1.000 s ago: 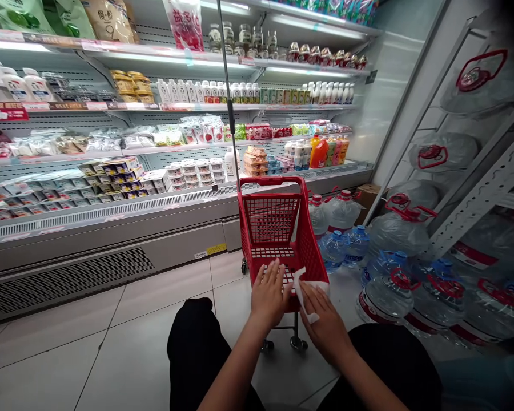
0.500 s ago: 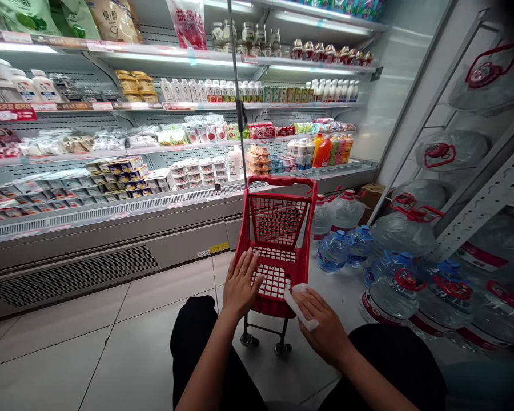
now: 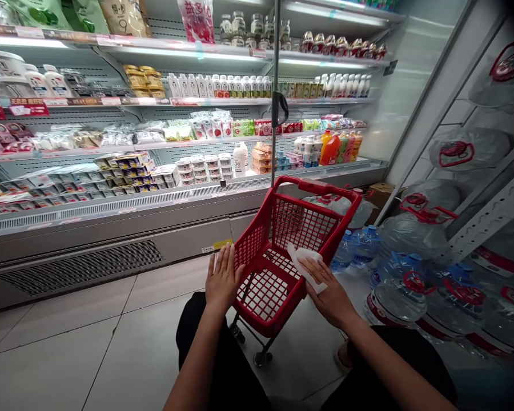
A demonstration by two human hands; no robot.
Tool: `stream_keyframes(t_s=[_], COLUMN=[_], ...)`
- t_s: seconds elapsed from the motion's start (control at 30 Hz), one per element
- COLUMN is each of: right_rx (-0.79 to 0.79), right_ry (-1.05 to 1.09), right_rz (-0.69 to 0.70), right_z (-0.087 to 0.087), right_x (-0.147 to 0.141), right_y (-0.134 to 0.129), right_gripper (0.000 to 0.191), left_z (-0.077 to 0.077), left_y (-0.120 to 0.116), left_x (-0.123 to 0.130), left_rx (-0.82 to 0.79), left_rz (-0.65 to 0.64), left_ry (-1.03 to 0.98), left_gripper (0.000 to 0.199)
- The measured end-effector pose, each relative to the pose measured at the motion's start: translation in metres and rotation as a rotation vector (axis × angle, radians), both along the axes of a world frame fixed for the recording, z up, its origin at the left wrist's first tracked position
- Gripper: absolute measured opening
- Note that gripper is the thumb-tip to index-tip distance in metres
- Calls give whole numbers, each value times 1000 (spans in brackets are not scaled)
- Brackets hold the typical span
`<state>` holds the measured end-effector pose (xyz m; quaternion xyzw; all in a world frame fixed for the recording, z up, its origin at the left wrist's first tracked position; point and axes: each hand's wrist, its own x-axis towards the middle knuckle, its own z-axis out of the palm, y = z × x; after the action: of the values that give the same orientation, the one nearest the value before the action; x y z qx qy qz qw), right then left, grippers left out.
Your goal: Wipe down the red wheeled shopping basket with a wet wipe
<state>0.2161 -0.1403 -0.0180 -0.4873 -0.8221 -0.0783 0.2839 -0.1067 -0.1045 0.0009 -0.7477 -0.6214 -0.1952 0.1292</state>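
Observation:
A red plastic shopping trolley (image 3: 253, 238) with a lattice basket stands between my knees, turned at an angle. My left hand (image 3: 223, 283) is flat beside the trolley's left side, its fingers stretched out and holding nothing. The fingertips are close to the side wall; I cannot tell whether they press on it. On the opposite side, my right hand (image 3: 330, 294) holds a white wipe (image 3: 307, 264) against the right side wall. Part of the wipe is hidden under the fingers.
Ahead runs an open refrigerated display case (image 3: 188, 228) with yogurt cups, bottles and bags on its shelves. A thin vertical pole with a black handle (image 3: 279, 108) rises behind the trolley. Several large water bottles (image 3: 396, 299) crowd the floor at right. Pale tiles (image 3: 154, 331) cover the floor.
The trolley has swung round, its back rim going right and its front left. My left hand has shifted left and my right hand up and slightly right with the wipe.

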Motion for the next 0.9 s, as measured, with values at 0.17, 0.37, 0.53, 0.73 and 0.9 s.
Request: stream_keyframes(t_s=[0.17, 0.37, 0.53, 0.73, 0.9], right_rx=[-15, 43, 123, 187, 156], right_ry=[-19, -102, -209, -209, -199], right_rz=[-27, -15, -80, -289, -208], right_z=[0, -5, 8, 30, 15], right_x=[-22, -32, 24, 82, 31], right_y=[-7, 8, 42, 62, 46], right_gripper=[63, 66, 69, 74, 78], left_z=[-4, -1, 6, 15, 18], left_y=[-15, -8, -1, 14, 28], left_x=[84, 122, 91, 65, 90], left_rx=[-69, -19, -19, -101, -202], left_rz=[-208, -267, -277, -266, -132], left_ry=[-39, -10, 12, 7, -72], left_gripper=[74, 80, 76, 70, 70])
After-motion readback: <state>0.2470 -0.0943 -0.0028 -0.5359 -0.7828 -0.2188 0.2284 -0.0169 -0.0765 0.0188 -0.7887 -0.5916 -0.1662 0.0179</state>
